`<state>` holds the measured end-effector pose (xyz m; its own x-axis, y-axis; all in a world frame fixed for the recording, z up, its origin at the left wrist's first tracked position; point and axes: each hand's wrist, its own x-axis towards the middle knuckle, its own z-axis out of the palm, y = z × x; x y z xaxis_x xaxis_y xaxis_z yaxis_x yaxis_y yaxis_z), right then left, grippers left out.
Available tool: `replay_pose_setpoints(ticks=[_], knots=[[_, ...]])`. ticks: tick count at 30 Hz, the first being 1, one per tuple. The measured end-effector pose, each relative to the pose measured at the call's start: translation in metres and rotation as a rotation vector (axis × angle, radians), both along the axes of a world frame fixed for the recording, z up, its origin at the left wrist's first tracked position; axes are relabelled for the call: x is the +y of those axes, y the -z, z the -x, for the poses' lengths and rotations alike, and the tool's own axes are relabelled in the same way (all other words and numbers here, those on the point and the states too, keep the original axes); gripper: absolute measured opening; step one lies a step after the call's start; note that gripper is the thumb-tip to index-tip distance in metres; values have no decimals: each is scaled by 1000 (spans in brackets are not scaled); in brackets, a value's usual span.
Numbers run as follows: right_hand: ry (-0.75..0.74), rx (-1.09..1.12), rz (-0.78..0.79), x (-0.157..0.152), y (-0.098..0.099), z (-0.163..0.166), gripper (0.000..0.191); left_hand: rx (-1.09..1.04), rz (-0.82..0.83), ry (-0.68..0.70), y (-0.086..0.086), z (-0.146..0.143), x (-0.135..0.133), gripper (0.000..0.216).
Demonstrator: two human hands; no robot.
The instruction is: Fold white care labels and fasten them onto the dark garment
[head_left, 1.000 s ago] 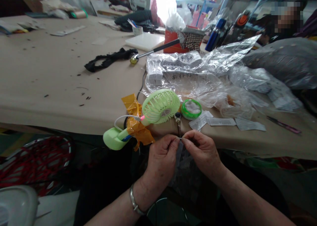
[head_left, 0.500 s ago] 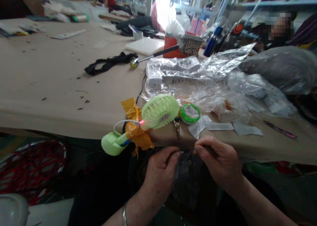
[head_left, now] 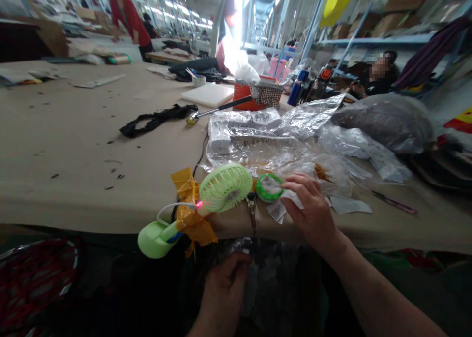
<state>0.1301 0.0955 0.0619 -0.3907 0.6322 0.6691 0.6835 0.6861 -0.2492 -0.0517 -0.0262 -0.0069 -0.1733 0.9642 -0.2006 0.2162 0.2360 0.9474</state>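
Observation:
My right hand (head_left: 309, 209) lies on the table's front edge with its fingers stretched out over white paper labels (head_left: 280, 208), beside a small green round tub (head_left: 268, 187). Below the table edge, my left hand (head_left: 223, 285) has its fingers curled on dark grey fabric (head_left: 273, 273) in my lap. A light green handheld fan (head_left: 221, 188), taped to the table edge with yellow tape (head_left: 190, 214), stands just left of the tub.
Crinkled clear plastic bags (head_left: 265, 140) holding white label packs lie behind the fan. A black fabric strip (head_left: 155, 120), a metal rod (head_left: 217, 109), a red box (head_left: 245, 93) and a big grey bag (head_left: 383, 120) sit farther back. Other people are in the background.
My hands parted: the right one rose from in front of me onto the table to the paper labels, while the left dropped lower onto the fabric. The view tilted up.

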Motion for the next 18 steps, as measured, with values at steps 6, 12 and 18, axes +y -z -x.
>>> replay_pose_setpoints(ticks=[6, 12, 18], knots=[[-56, -75, 54, -31, 23, -19, 20, -65, 93, 23, -1, -11, 2, 14], [-50, -161, -12, -44, 43, -18, 28, -133, 93, 62, -5, -25, 3, 13], [-144, 31, 23, -37, 42, -26, 16, -277, 129, 124, -14, -41, 14, 11]])
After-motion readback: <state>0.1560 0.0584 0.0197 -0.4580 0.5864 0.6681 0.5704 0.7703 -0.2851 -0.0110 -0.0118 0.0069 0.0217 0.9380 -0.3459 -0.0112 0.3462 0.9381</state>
